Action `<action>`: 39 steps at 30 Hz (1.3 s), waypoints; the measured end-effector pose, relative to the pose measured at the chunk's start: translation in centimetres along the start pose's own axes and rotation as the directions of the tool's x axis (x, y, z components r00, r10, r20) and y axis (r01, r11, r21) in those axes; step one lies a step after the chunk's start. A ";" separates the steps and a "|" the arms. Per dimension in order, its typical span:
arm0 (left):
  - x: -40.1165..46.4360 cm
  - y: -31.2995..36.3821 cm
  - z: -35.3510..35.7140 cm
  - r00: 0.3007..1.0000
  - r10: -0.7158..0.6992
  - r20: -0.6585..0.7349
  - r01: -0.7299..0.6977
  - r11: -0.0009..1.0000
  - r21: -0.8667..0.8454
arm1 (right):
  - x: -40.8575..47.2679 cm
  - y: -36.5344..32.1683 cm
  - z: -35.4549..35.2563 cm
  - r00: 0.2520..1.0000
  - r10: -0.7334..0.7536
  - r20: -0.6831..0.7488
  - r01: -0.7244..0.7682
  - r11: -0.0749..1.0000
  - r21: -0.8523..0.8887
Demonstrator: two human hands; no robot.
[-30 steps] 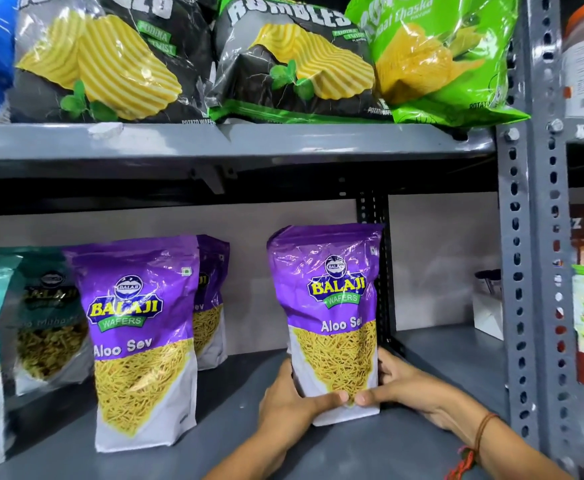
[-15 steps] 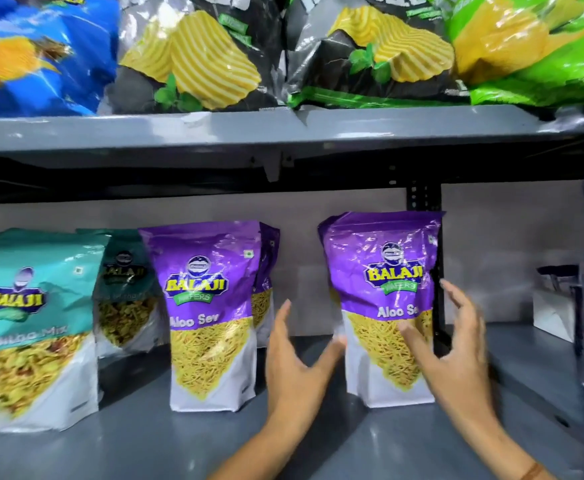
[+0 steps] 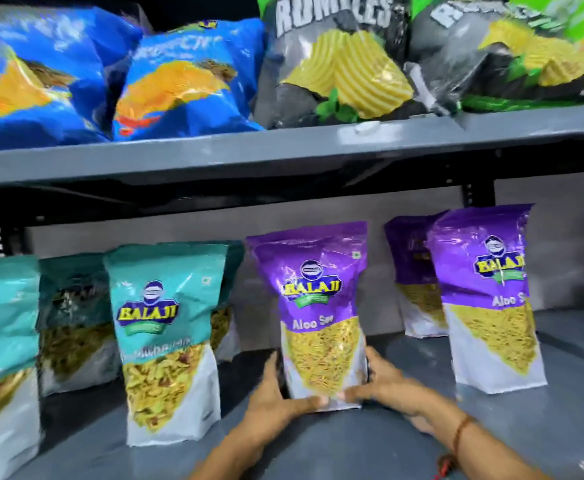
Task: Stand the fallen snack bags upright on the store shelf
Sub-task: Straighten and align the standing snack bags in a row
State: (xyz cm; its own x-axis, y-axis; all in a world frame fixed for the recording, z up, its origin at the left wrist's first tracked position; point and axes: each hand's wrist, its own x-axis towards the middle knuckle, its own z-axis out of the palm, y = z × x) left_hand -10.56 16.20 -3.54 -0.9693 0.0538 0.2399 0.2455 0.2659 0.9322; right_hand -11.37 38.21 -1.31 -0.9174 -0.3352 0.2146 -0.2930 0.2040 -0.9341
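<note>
Gripping the foot of a purple Aloo Sev bag, we clasp it between our left hand and right hand, thumbs meeting across its white base. It stands upright on the grey lower shelf, bare shelf before it. A teal bag stands near on the left; another purple bag stands apart on the right, gaps both sides. Its clear window shows yellow sev under a glossy purple top. More bags behind are half hidden; the upper shelf's chip bags blur.
</note>
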 end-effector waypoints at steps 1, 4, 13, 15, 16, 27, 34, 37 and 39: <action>0.2 -0.2 -0.7 0.999 0.012 0.029 -0.011 1.000 -0.007 | 0.2 0.0 0.7 1.000 -0.002 -0.009 0.002 1.000 0.019; 0.6 0.0 -1.2 0.999 0.034 0.039 -0.033 0.999 -0.015 | 0.2 -0.2 1.4 1.000 -0.019 -0.009 0.019 0.997 0.068; -1.7 1.0 -1.2 0.992 0.037 -0.122 -0.012 0.980 0.198 | -1.2 -0.8 0.9 0.999 0.008 0.032 -0.010 0.999 0.050; -2.6 1.6 -0.8 0.990 0.043 -0.135 -0.009 0.970 0.243 | -1.5 -0.8 0.6 0.999 0.033 0.040 -0.035 0.998 0.046; -2.9 1.9 -0.5 0.990 0.043 -0.135 -0.007 0.966 0.258 | -1.6 -0.8 0.3 0.998 0.040 0.045 -0.042 0.998 0.047; -4.7 3.7 -0.2 0.998 -0.052 -0.018 0.055 0.982 0.181 | -2.8 -2.1 0.1 0.998 0.052 0.022 -0.052 0.999 0.004; -8.1 5.8 -7.2 0.693 0.568 -0.444 -0.399 0.815 0.421 | -5.3 -7.6 6.9 0.638 -0.564 -0.524 0.253 0.796 -0.549; -8.7 6.2 -12.3 0.535 0.621 -0.573 -0.402 0.784 0.474 | -4.8 -10.2 12.4 0.551 -0.750 -0.367 0.384 0.618 -0.686; -8.5 5.2 -15.2 0.566 0.559 -0.606 -0.327 0.827 0.458 | -3.7 -11.0 15.8 0.635 -0.724 -0.270 0.405 0.610 -0.681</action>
State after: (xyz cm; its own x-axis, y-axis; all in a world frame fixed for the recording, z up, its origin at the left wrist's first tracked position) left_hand -0.82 2.53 3.35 -0.4027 -0.4042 0.8212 0.5132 0.6432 0.5682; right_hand -0.54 22.69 3.67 -0.4430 -0.1124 0.8894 -0.7341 0.6150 -0.2879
